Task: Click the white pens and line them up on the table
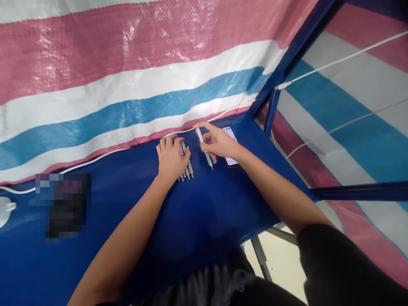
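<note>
At the far left of the blue surface [105, 238] lies a white object [5, 209], with a white cable [95, 158] running along the back edge under the striped tarp [127, 85]. A blurred patch near it cannot be read.

Further right, the left hand [170, 158] lies palm down over a small bundle of pens [186, 168], fingers spread loosely and pressing them flat rather than closed around them; their tips poke out from under the hand, pointing toward the person. Keeping that hand flat and steady looks like the way to stop the pens rolling, with tips kept level.

Just beside it, the right hand [219, 144] has its grip pinched on a single pen [204, 148], thumb and fingers holding the upper barrel, the tip angled down toward the surface. The pen is slim, silvery-white, with a darker tapered tip, matching the bundle. A light pinch near the middle would give better control when laying it parallel to the others.

Partly under the right wrist lies a smartphone [230, 135], screen lit.
</note>
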`<act>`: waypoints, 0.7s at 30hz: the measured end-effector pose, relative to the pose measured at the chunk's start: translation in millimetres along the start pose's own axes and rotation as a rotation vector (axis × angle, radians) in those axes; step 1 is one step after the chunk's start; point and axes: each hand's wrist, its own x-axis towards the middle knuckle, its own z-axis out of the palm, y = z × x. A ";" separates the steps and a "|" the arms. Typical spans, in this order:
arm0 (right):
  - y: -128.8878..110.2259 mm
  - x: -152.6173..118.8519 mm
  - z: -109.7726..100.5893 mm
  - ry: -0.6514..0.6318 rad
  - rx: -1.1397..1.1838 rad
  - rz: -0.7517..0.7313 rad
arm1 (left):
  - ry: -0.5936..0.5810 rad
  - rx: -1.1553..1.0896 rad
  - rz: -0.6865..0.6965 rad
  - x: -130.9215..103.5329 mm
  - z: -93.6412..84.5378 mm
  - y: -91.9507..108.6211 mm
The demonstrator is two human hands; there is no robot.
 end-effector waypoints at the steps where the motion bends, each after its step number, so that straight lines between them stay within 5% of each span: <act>1: 1.0 1.0 -0.1 0.012 0.020 0.001 | 0.012 -0.003 -0.003 -0.1 1.5 -1.6; 10: 17.1 -4.6 -0.8 0.048 0.187 -0.088 | -0.006 -0.080 0.033 0.2 7.8 -8.7; 21: 5.9 -12.2 12.3 0.001 0.142 -0.046 | 0.068 -0.079 0.054 -2.1 10.2 -4.4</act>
